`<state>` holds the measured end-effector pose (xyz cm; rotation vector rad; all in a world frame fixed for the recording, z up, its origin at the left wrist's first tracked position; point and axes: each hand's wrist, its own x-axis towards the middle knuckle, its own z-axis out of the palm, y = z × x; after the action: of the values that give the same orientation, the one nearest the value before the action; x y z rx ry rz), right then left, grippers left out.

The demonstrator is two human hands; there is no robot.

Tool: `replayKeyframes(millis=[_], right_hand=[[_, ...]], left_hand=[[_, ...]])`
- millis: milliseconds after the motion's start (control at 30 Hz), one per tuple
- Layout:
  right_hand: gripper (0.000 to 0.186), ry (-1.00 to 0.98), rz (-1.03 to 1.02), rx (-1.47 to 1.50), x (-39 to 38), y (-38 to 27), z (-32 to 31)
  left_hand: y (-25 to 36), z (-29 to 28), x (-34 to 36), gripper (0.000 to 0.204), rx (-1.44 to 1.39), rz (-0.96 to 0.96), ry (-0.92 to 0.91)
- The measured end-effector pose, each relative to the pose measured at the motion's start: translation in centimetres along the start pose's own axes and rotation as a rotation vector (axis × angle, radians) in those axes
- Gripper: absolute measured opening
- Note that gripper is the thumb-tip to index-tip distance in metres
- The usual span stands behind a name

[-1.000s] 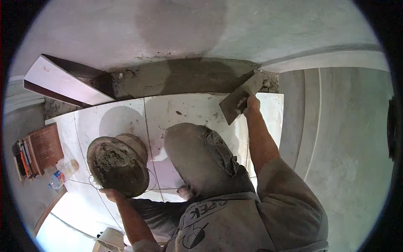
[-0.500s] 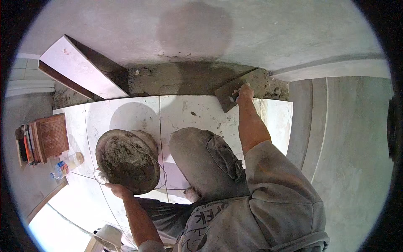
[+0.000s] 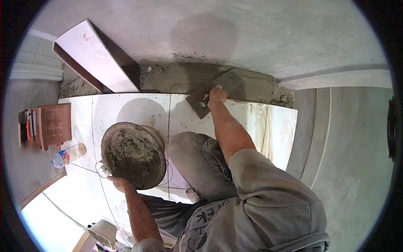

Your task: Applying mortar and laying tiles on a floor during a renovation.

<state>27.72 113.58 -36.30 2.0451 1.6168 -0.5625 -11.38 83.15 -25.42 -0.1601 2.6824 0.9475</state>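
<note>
My right hand (image 3: pixel 217 95) is closed round the handle of a flat rectangular plastering trowel (image 3: pixel 197 105). The blade lies partly over the strip of wet grey mortar (image 3: pixel 168 79) along the wall foot, and its near corner overhangs the white tiles (image 3: pixel 180 111). At the left, a round bucket (image 3: pixel 161 161) stands tilted towards me, with grey mortar (image 3: pixel 134 147) inside. My left hand (image 3: pixel 120 184) grips its near rim, fingers partly hidden behind it. A thin wire handle hangs at the bucket's right side. My bent knee is right of the bucket.
A long white tile piece (image 3: pixel 94 54) leans at the mortar strip's left end. Floats and other tools (image 3: pixel 52 126) stand at the left, beside a plastic bottle (image 3: pixel 69 155) lying on its side. A raised ledge (image 3: pixel 336 80) borders the right. A whitish container (image 3: pixel 103 233) is at lower left.
My right hand has swept the trowel leftwards along the mortar strip. My left hand stays on the bucket rim. The whole view has shifted slightly.
</note>
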Motion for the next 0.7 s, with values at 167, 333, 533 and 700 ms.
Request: replayKeyframes(millis=[167, 333, 533, 700], right_hand=[[0.049, 0.078, -0.199, -0.066, -2.0, -5.7, 0.1], [0.042, 0.106, -0.461, -0.143, -2.1, -9.2, 1.4], [0.022, -0.152, -0.116, 1.099, -3.2, -11.4, 2.3], [0.028, 0.472, -0.704, 0.336, -6.0, -7.2, -3.8]], left_hand=[[-0.1, 0.0, -0.3, 0.086, -0.087, 0.016, 0.024], [0.1, -0.2, -0.9, 0.084, -0.231, 0.062, -0.021], [-2.7, 0.9, 1.2, 0.055, 0.020, 0.330, 0.015], [-2.7, 0.6, 0.6, 0.062, -0.079, 0.072, 0.127]])
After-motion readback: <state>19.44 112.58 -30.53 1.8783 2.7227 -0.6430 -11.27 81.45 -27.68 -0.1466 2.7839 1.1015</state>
